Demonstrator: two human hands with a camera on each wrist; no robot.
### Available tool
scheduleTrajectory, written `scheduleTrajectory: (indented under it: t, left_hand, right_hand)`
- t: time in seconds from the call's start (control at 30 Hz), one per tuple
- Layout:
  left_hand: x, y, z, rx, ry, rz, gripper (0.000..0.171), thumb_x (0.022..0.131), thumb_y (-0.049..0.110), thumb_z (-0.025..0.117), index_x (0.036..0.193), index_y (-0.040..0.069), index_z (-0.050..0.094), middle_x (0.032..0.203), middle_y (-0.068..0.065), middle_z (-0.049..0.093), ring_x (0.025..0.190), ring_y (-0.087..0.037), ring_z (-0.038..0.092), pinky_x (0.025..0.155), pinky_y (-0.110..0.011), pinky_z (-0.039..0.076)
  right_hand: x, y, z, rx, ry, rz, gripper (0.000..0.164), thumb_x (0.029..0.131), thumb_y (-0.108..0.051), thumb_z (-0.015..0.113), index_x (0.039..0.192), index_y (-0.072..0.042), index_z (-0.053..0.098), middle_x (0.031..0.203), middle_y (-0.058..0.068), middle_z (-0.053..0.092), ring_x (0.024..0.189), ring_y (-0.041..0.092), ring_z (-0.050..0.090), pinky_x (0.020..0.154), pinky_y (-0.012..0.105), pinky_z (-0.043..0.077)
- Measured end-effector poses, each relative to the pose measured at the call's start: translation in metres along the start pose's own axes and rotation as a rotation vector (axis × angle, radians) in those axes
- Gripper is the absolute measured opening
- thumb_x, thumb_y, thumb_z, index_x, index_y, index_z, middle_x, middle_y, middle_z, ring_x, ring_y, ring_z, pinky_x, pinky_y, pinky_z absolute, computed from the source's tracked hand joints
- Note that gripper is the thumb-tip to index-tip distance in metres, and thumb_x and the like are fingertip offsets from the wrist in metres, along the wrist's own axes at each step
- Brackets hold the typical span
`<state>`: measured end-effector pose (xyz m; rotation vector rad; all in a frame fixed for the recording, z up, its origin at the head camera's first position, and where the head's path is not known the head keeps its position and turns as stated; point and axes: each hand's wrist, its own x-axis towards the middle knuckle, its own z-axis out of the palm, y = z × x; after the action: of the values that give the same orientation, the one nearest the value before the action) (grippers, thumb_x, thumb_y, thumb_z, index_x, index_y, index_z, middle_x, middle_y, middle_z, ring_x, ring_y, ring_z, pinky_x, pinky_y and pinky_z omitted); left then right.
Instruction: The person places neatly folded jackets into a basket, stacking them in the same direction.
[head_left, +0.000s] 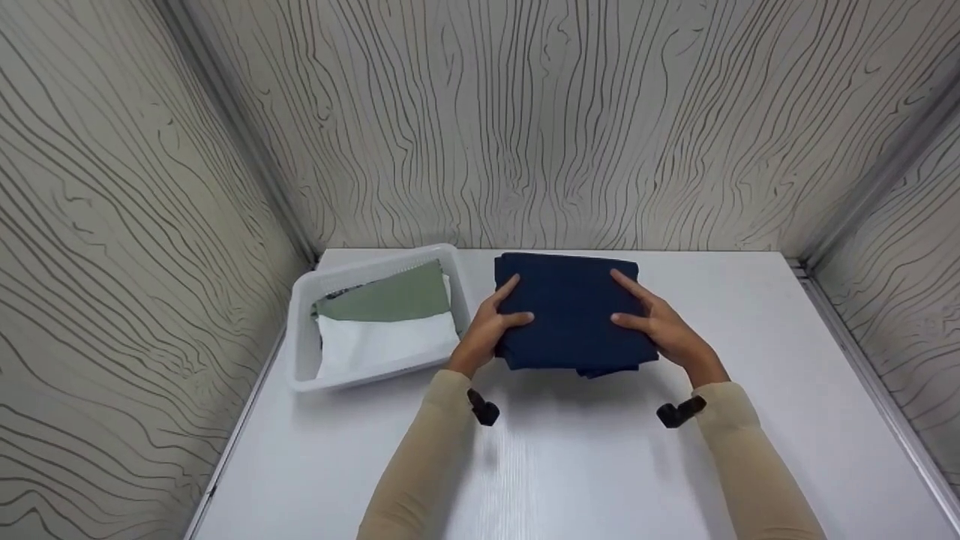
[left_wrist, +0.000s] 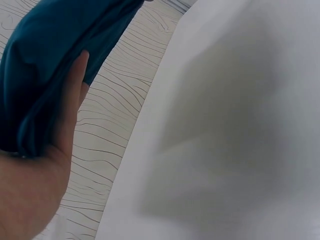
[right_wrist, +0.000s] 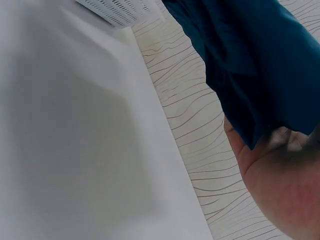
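Note:
Held up over the white table is a folded navy blue cloth (head_left: 570, 315), a thick rectangular bundle whose layers show along its lower edge. My left hand (head_left: 486, 330) grips its left side, thumb and a finger on the upper face and the other fingers beneath. On the opposite side my right hand (head_left: 671, 334) holds it the same way. In the left wrist view the cloth (left_wrist: 55, 55) rises above the table with my left hand (left_wrist: 40, 185) at its edge. The right wrist view has the cloth's loose folds (right_wrist: 235, 60) hanging beside my right hand (right_wrist: 280, 185).
Left of the cloth stands a white plastic basket (head_left: 304, 337) with a folded green cloth (head_left: 397, 295) and a white cloth (head_left: 390, 341) inside. The white table (head_left: 570, 465) meets wood-grain patterned walls (head_left: 525, 127) at the back and sides.

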<state>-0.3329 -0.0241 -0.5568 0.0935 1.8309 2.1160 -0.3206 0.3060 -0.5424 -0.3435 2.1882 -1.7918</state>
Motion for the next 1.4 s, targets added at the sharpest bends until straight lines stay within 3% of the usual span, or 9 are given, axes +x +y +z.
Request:
scheduleTrajectory:
  t: [0.53, 1.07, 1.3, 1.4]
  left_hand:
    - [-0.005, 0.011, -0.011, 0.015, -0.012, 0.008, 0.091, 0.09, 0.011, 0.08, 0.167, 0.035, 0.037, 0.18, -0.008, 0.017, 0.164, -0.036, 0.022, 0.131, -0.054, 0.026]
    - [-0.011, 0.024, -0.032, 0.036, 0.013, 0.042, 0.089, 0.091, 0.013, 0.08, 0.167, 0.034, 0.038, 0.18, -0.008, 0.015, 0.166, -0.033, 0.016, 0.134, -0.053, 0.019]
    - [-0.018, 0.029, -0.047, -0.007, 0.012, 0.029, 0.089, 0.093, 0.014, 0.08, 0.167, 0.036, 0.036, 0.18, -0.009, 0.013, 0.163, -0.036, 0.024, 0.129, -0.054, 0.03]
    - [-0.021, 0.031, -0.054, -0.002, 0.027, 0.047, 0.088, 0.093, 0.014, 0.079, 0.167, 0.035, 0.037, 0.18, -0.01, 0.013, 0.164, -0.035, 0.023, 0.13, -0.054, 0.029]
  right_hand:
    - [0.003, -0.01, 0.009, 0.011, -0.014, 0.008, 0.091, 0.102, -0.024, 0.074, 0.173, -0.027, 0.018, 0.181, 0.011, -0.004, 0.166, 0.041, 0.002, 0.13, 0.064, 0.019]
    - [0.019, -0.027, 0.023, 0.002, -0.042, -0.028, 0.088, 0.102, -0.023, 0.073, 0.173, -0.027, 0.019, 0.181, 0.01, -0.003, 0.167, 0.038, 0.0, 0.132, 0.063, 0.014]
    - [0.031, -0.037, 0.033, -0.013, -0.067, -0.041, 0.089, 0.102, -0.023, 0.073, 0.172, -0.029, 0.02, 0.181, 0.01, -0.001, 0.167, 0.038, 0.002, 0.132, 0.062, 0.013]
    - [0.037, -0.042, 0.038, -0.01, -0.083, -0.054, 0.088, 0.102, -0.023, 0.074, 0.172, -0.029, 0.021, 0.181, 0.009, 0.001, 0.168, 0.037, 0.002, 0.133, 0.06, 0.012]
